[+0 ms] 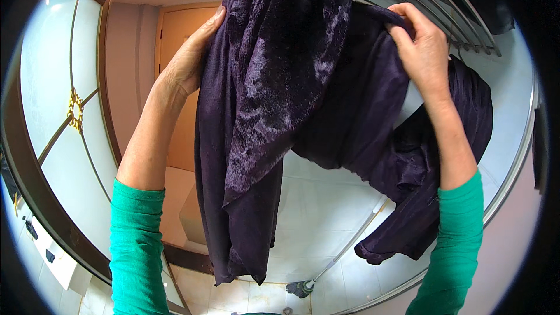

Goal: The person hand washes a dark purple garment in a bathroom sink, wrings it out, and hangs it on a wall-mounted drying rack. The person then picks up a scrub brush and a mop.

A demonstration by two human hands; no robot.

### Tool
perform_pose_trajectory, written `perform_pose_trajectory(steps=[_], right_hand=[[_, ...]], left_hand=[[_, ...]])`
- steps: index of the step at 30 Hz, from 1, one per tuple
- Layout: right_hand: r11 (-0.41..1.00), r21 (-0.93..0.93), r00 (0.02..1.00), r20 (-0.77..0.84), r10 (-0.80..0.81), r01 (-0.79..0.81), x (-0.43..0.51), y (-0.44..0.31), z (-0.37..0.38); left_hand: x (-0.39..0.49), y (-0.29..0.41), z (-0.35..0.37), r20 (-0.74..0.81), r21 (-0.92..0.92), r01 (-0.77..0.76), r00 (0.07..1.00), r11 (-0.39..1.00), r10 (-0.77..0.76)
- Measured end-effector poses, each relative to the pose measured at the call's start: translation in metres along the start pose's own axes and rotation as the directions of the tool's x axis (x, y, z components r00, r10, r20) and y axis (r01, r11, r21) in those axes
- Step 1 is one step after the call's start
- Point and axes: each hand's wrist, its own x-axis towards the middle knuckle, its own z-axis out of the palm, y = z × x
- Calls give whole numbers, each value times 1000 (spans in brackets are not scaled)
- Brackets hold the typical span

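A dark purple garment (280, 87) with plush pile on one face hangs in front of me, raised high. My left hand (194, 54) holds its left edge, thumb on the near side and fingers hidden behind the cloth. At the upper right, my right hand (418, 37) grips a folded edge between thumb and fingers. A thin pale bar, perhaps part of a hanger, shows beside the cloth there. More dark purple cloth (470, 109) hangs behind my right forearm; I cannot tell whether it belongs to the same garment.
Metal rack bars (472, 13) run overhead at the upper right. A mop (302, 288) leans against the tiled wall (315, 210). On the left stands a framed frosted-glass door (48, 65) with a gold ornament. Beyond the doorway is a wooden door (179, 135).
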Motion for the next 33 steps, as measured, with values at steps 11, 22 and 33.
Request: perform_pose_trajectory(steps=[11, 22, 33], right_hand=[[790, 448, 824, 553, 123, -419, 26, -18, -26], [349, 788, 860, 436, 264, -507, 40, -142, 2], [370, 534, 646, 678, 350, -760, 70, -102, 46]], left_hand=[[16, -4, -8, 0, 55, -98, 995, 994, 98], [30, 10, -29, 304, -274, 59, 952, 960, 29], [69, 42, -21, 451, -561, 183, 886, 807, 112]])
